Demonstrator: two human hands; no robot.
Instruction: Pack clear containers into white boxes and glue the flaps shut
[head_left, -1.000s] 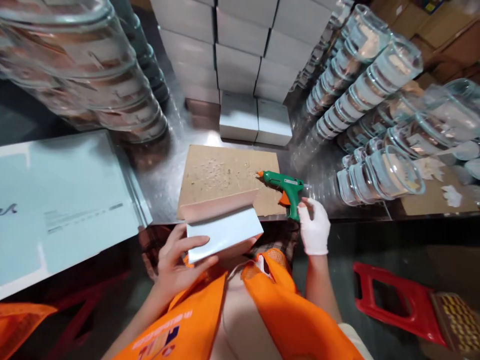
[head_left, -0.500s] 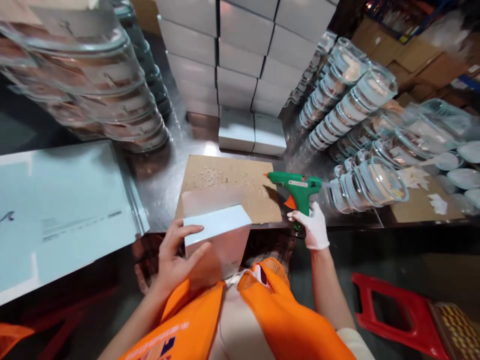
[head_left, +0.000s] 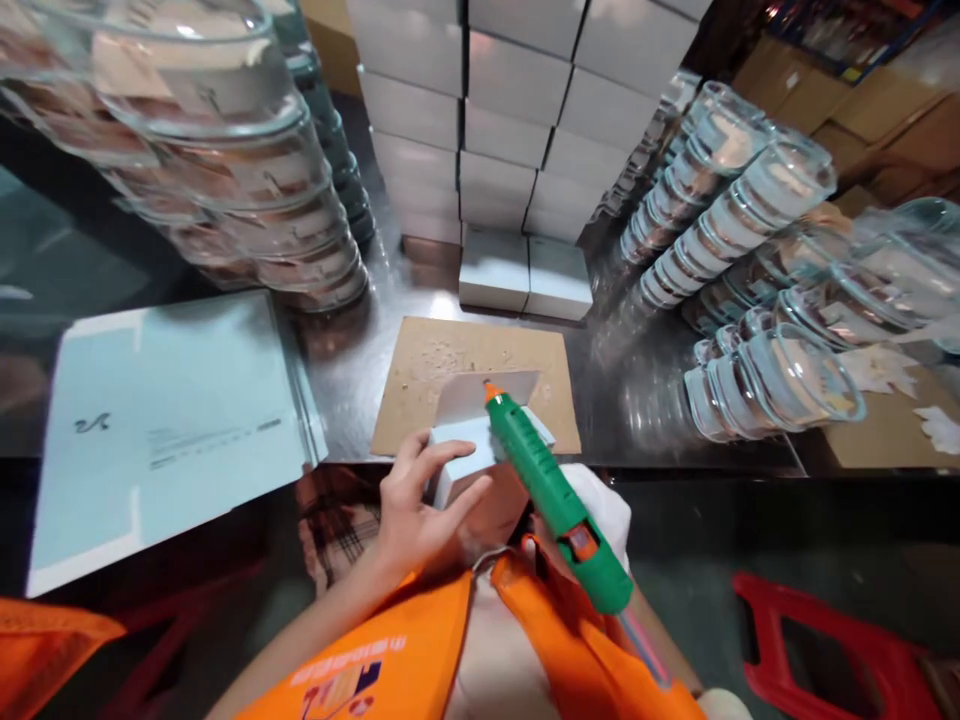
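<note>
The left hand (head_left: 420, 500), bare, gripped a small pale box (head_left: 465, 450) at the near edge of the steel surface (head_left: 352, 360), fingers curled over its top and side, with 1 flap (head_left: 487, 395) standing open over the brown cardboard mat (head_left: 472, 370). The right hand (head_left: 600, 510), in a white glove, was clenched around the handle of a green glue gun (head_left: 551, 490), whose orange nozzle touched or hung just above the inside of that flap; which of the 2 could not be told.

To do this well, the nozzle probably wanted to travel along the flap near its free edge in a thin, even line, with the box held steady and the bare fingers kept clear of the hot tip. Any drips would best land on the mat, already speckled with old glue.

Flat printed box blanks (head_left: 172, 420) lay to the left. Stacks of glass bowls (head_left: 247, 200) stood behind them, rows of glass containers (head_left: 750, 190) lay to the right, and finished white boxes (head_left: 517, 110) were piled at the back.
</note>
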